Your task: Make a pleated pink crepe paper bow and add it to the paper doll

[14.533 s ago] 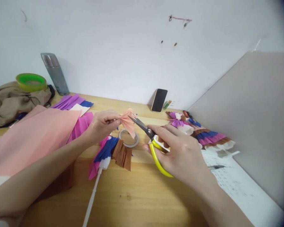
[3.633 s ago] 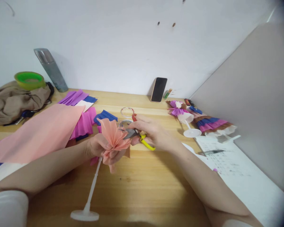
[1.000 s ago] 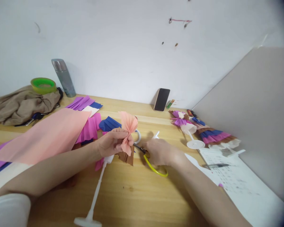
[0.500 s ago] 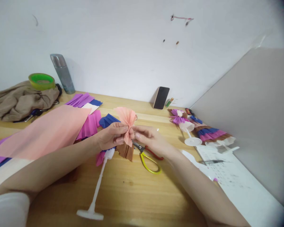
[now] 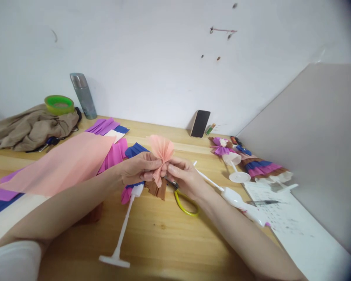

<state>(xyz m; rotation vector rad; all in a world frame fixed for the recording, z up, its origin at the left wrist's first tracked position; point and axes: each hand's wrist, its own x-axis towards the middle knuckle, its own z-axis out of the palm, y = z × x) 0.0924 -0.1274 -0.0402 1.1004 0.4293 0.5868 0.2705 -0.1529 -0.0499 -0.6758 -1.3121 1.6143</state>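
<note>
While the wooden table (image 5: 169, 242) lies strewn with crepe sheets, I have my left hand (image 5: 139, 168) and right hand (image 5: 184, 176) closed in pinches on the pleated peach paper fan (image 5: 161, 153) held just above the yellow scissors (image 5: 183, 199), seemingly shaping it, so spreading pleats needs gentle pulls.

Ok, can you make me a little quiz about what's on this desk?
1. True or false: both hands pinch the peach paper fan.
2. Where do the scissors lie: A in the right hand, B on the table, C by the phone?
3. What green thing sits on the brown cloth?

Key: 1 true. 2 B. 3 a tape roll.
</note>
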